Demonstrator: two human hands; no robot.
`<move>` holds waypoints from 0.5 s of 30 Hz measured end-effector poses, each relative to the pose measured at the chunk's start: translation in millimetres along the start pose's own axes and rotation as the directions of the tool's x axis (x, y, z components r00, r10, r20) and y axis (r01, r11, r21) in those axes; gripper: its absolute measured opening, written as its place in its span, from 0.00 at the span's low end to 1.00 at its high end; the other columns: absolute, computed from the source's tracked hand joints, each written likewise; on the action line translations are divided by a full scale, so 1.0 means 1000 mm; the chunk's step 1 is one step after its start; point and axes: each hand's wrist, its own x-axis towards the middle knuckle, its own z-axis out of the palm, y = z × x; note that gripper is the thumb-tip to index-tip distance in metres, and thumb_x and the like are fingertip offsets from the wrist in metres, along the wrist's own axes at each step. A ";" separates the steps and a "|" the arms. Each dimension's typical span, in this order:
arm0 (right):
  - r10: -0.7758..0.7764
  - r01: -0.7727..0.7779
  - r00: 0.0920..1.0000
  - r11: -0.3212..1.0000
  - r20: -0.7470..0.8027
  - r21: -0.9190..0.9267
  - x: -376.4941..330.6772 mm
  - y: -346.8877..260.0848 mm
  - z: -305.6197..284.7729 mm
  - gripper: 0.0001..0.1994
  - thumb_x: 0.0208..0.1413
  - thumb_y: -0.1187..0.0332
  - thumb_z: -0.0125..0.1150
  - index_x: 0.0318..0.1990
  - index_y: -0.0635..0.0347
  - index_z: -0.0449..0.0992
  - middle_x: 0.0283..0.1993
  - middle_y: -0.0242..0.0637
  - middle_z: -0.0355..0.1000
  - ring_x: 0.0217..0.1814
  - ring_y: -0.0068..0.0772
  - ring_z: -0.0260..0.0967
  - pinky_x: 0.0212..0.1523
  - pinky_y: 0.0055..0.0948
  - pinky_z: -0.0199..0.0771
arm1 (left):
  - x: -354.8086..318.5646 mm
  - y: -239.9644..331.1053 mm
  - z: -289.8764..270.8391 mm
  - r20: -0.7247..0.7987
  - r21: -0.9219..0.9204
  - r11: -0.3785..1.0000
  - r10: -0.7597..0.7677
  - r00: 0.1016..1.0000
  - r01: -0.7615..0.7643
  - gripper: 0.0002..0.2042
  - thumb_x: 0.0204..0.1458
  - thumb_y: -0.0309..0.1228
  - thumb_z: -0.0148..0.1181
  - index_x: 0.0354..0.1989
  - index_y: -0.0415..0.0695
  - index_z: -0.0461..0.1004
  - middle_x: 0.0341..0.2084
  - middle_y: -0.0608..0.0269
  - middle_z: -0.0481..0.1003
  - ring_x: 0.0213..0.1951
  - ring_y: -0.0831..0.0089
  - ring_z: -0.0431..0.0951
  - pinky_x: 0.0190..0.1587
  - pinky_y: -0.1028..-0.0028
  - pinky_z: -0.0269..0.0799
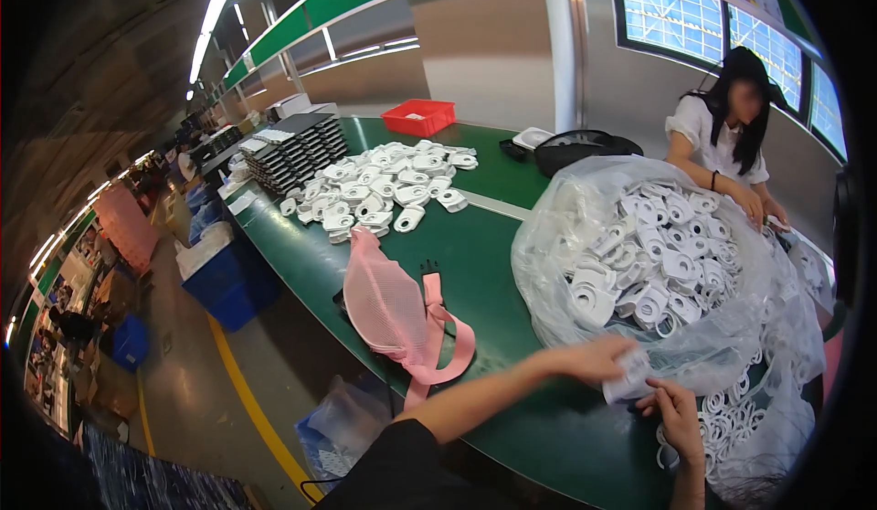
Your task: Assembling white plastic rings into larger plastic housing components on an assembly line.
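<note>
My left hand (594, 359), slightly smeared by motion, grips a white plastic part (627, 378) at the near edge of a big clear plastic bag (539, 263). Close beside that part is my right hand (677, 419), its fingers bent together; whether they touch the part or pinch something small, I cannot tell. The open bag is heaped with white plastic parts (649, 300) that have round holes. To the right of my right hand lies a pile of thin white rings (731, 423), partly under the bag's loose film.
A pink mesh bag (388, 300) with a strap lies left on the green table (498, 327). Behind it are loose white parts (375, 185), stacked dark trays (297, 154), a red bin (418, 117) and a black bag (585, 151). A person (726, 126) works across the table.
</note>
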 end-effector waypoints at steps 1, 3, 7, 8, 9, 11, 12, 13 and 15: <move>0.002 -0.003 0.999 0.999 -0.033 -0.049 0.000 -0.002 -0.001 0.12 0.59 0.74 0.47 0.47 0.69 0.72 0.28 0.39 0.75 0.26 0.21 0.68 0.31 0.19 0.68 | 0.001 -0.002 -0.024 -0.018 0.119 0.992 -0.044 0.999 0.046 0.22 0.44 0.34 0.52 0.49 0.39 0.66 0.42 0.46 0.71 0.45 0.55 0.72 0.47 0.63 0.66; -0.044 0.039 0.998 0.992 -0.041 -0.122 -0.001 -0.013 0.002 0.11 0.58 0.74 0.48 0.44 0.70 0.73 0.28 0.39 0.75 0.26 0.21 0.68 0.31 0.18 0.68 | -0.004 -0.035 -0.076 -0.327 0.415 0.904 0.045 0.944 0.101 0.23 0.46 0.37 0.53 0.50 0.37 0.66 0.40 0.43 0.72 0.43 0.52 0.73 0.45 0.61 0.68; -0.005 -0.006 0.997 0.988 -0.070 -0.153 -0.002 -0.020 0.003 0.10 0.54 0.75 0.54 0.43 0.70 0.74 0.29 0.40 0.75 0.29 0.23 0.72 0.33 0.20 0.71 | -0.047 0.006 -0.185 -0.867 0.301 0.540 -0.189 0.462 0.786 0.24 0.47 0.30 0.50 0.53 0.33 0.58 0.34 0.43 0.74 0.36 0.46 0.76 0.39 0.52 0.70; 0.002 -0.017 0.996 0.988 -0.093 -0.153 -0.003 -0.022 0.004 0.10 0.54 0.75 0.54 0.43 0.70 0.74 0.29 0.40 0.75 0.29 0.23 0.72 0.33 0.20 0.71 | -0.064 -0.016 -0.208 -0.922 0.346 0.439 -0.005 0.388 0.829 0.27 0.48 0.27 0.48 0.58 0.32 0.52 0.35 0.40 0.73 0.36 0.46 0.75 0.39 0.52 0.70; -0.067 0.046 0.994 0.972 -0.084 -0.229 -0.003 -0.024 0.002 0.10 0.53 0.75 0.55 0.43 0.69 0.74 0.28 0.40 0.75 0.29 0.24 0.72 0.33 0.20 0.71 | -0.066 0.014 -0.210 -0.981 0.152 0.553 -0.018 0.194 0.819 0.31 0.49 0.27 0.50 0.62 0.33 0.47 0.40 0.39 0.70 0.38 0.46 0.74 0.39 0.54 0.70; -0.171 0.141 0.984 0.927 -0.059 -0.347 -0.004 -0.027 0.001 0.11 0.50 0.75 0.58 0.42 0.66 0.75 0.28 0.40 0.75 0.28 0.26 0.72 0.32 0.22 0.70 | -0.084 0.008 -0.219 -0.956 0.257 0.439 0.243 0.162 0.861 0.36 0.48 0.29 0.58 0.63 0.35 0.44 0.47 0.44 0.65 0.38 0.45 0.73 0.41 0.56 0.70; -0.151 0.110 0.984 0.929 -0.092 -0.353 -0.006 -0.030 -0.003 0.11 0.50 0.75 0.58 0.42 0.66 0.75 0.28 0.40 0.75 0.28 0.26 0.72 0.32 0.22 0.70 | -0.077 0.011 -0.212 -0.947 0.307 0.430 0.231 0.225 0.849 0.35 0.48 0.30 0.58 0.62 0.35 0.47 0.46 0.44 0.65 0.38 0.45 0.73 0.41 0.57 0.69; -0.171 0.124 0.981 0.916 -0.091 -0.381 -0.007 -0.034 -0.006 0.11 0.49 0.75 0.59 0.41 0.66 0.75 0.28 0.39 0.75 0.28 0.26 0.72 0.32 0.22 0.70 | -0.071 0.013 -0.202 -0.932 0.356 0.422 0.219 0.287 0.834 0.34 0.48 0.30 0.58 0.62 0.35 0.49 0.45 0.44 0.66 0.38 0.46 0.73 0.41 0.57 0.69; -0.179 0.116 0.975 0.914 -0.131 -0.389 -0.009 -0.035 -0.012 0.10 0.48 0.75 0.61 0.40 0.66 0.75 0.28 0.38 0.75 0.27 0.25 0.71 0.31 0.22 0.69 | -0.055 0.009 -0.181 -0.858 0.500 0.538 0.198 0.474 0.678 0.24 0.49 0.31 0.57 0.54 0.37 0.62 0.41 0.44 0.71 0.40 0.49 0.74 0.42 0.59 0.69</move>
